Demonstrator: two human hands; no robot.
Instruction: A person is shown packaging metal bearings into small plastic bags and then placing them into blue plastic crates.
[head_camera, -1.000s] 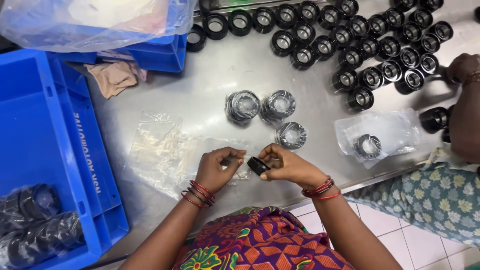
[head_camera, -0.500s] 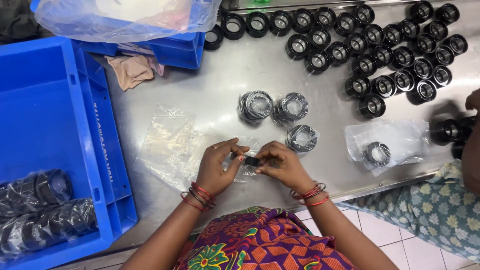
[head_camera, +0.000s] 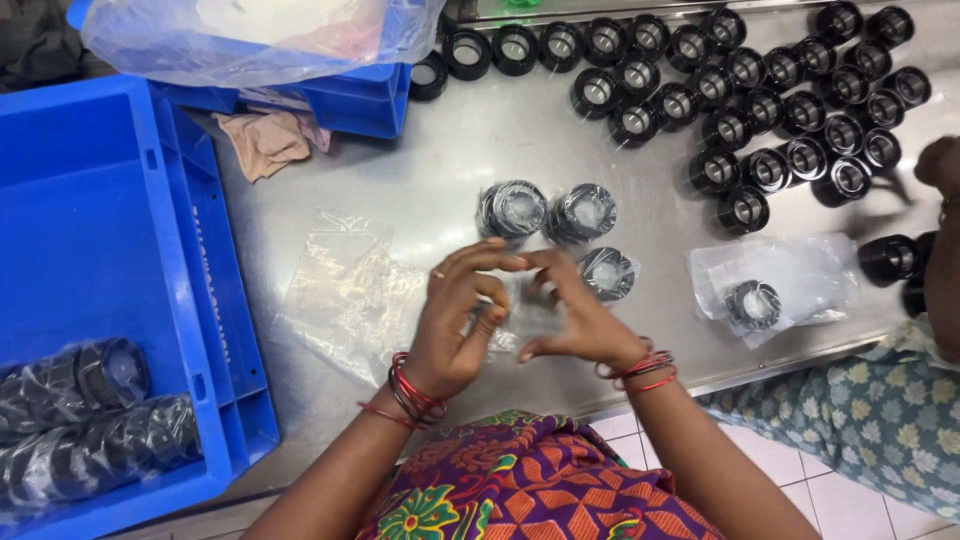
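Bagging step, mid-frame: left hand (head_camera: 455, 320) and right hand (head_camera: 570, 315), fingers curled, pinch a clear bag (head_camera: 530, 310) between them; any part inside is hidden. Next move needs a firm fold.

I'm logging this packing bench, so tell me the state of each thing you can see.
Left hand: pinching the clear bag.
Right hand: pinching the same bag.
Clear bag: held above the table.
Wrapped rings: bagged.
Bare black rings: unwrapped.
Blue crate: open, partly filled.
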